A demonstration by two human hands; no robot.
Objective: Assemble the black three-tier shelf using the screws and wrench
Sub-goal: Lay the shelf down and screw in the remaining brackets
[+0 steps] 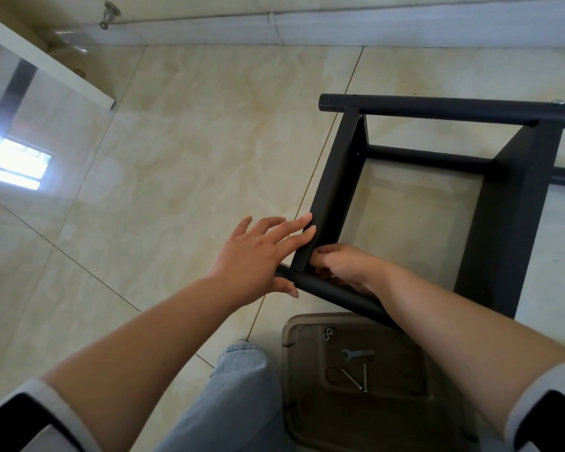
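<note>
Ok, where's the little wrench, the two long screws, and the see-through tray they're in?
wrench [356,353], head view, on the middle of its flat handle.
long screws [365,376], head view, on the shaft of the upright one.
tray [289,324], head view, on its near-left rim corner.

Open floor tile [183,151] is left from 9 to 12 o'clock of the shelf frame [503,203]. Passage at 6 o'clock is blocked by the plastic stool [294,324]; at 11 o'clock a white door [46,66] stands, well apart.

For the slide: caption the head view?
Left hand steadies shelf panel; right hand works the tube joint.
</note>
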